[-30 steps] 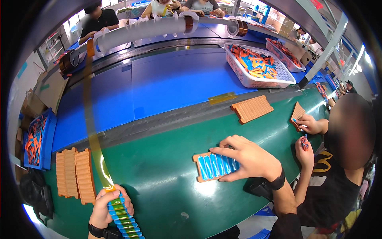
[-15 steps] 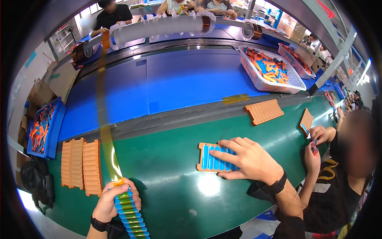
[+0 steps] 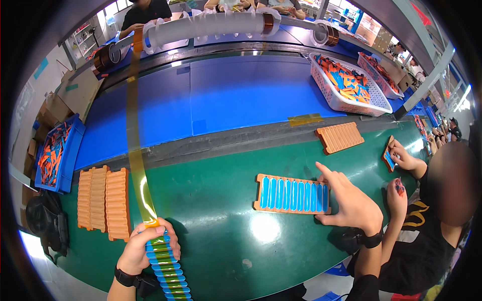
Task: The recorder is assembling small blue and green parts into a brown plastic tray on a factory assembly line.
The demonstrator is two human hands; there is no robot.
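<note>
My left hand (image 3: 149, 247) is closed around the top of a row of blue cylindrical pieces (image 3: 168, 271), which runs off the lower edge. Amber tape (image 3: 134, 130) lies along that row and stretches up from it to a roll on the bar at the back. An orange grooved tray (image 3: 257, 204) lies on the green table, filled with blue cylinders (image 3: 286, 195) side by side. At the tray's right end is my right hand (image 3: 351, 203), its thumb and fingers spread around the corners. Whether the fingertips touch the tray, I cannot tell.
Orange grooved trays (image 3: 103, 200) lie at left, another (image 3: 340, 138) at back right. A blue bin (image 3: 75, 150) and a white basket (image 3: 346, 106) hold orange and blue pieces. Close on the right, a co-worker's hands (image 3: 404, 158) handle a tray. The tape bar (image 3: 201, 30) spans the back.
My right hand has slid right, off the middle of the blue cylinders to the tray's right end, uncovering them. My left hand keeps its hold. The co-worker's tray has been tilted up.
</note>
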